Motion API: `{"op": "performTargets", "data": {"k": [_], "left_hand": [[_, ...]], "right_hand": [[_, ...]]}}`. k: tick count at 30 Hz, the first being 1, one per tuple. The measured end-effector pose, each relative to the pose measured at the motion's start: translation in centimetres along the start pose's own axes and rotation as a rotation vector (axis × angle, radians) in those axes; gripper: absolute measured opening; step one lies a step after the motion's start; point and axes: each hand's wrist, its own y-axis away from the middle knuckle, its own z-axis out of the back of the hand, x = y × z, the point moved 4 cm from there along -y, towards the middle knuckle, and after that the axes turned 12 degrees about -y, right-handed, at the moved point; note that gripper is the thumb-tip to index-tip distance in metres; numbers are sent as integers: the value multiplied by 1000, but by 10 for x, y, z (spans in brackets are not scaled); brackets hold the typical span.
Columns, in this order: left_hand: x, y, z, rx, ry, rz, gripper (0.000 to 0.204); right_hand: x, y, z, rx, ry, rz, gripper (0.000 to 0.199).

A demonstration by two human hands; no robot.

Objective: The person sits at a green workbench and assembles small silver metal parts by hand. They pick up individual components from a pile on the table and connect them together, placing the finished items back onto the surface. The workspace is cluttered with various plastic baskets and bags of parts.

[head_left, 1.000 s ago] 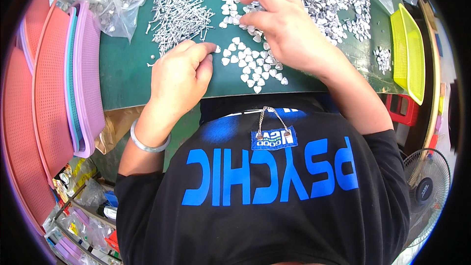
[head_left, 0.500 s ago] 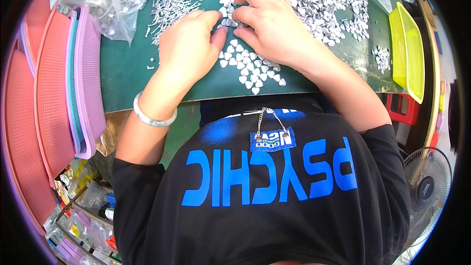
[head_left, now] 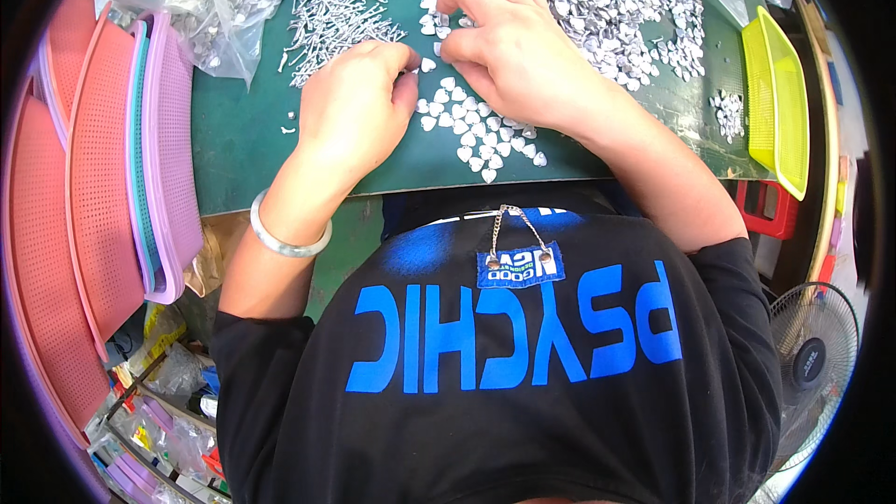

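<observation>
My left hand, with a pale bangle on its wrist, is closed in a pinch just below a pile of silver pin-like pieces. What sits between its fingertips is too small to make out. A single silver heart lies on the table right beside those fingertips. My right hand has its fingers curled down at the left edge of a large heap of small silver hearts; its fingertips are partly hidden. Below and between the hands lies a loose group of hearts, flat on the green table.
A clear plastic bag of silver pieces lies at the far left. Stacked pink, teal and purple baskets stand along the left. At the right are a small heart pile, a yellow-green basket, a red stool and a fan.
My left hand has drawn slightly towards me, away from the right hand, and a lone heart now shows between them. The right hand's thumb has tucked out of sight.
</observation>
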Motion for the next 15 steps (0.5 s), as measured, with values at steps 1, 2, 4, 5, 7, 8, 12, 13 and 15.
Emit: {"op": "performTargets", "data": {"k": [1,2,4,5,7,8,12,13,15], "left_hand": [[1,2,1,10,4,13,15],[1,3,2,21,7,27,14],[2,6,5,41,18,67,14],[3,8,6,52,25,93,14],[4,11,8,56,37,118,15],[5,12,8,49,42,116,16],[7,14,7,35,73,99,17],[7,14,6,31,78,103,18],[7,13,5,22,87,110,18]], "right_hand": [[1,0,0,24,-4,14,16],[0,-1,1,0,-7,9,15],[-3,-5,1,-49,-14,0,14],[-4,-6,-1,-47,-3,-3,14],[-6,-7,-6,-43,23,-11,14],[-5,-8,-6,-31,24,-13,14],[-3,-11,-8,-3,14,-30,12],[-3,-12,-8,-2,10,-38,12],[-4,-11,-9,4,0,-22,8]]}}
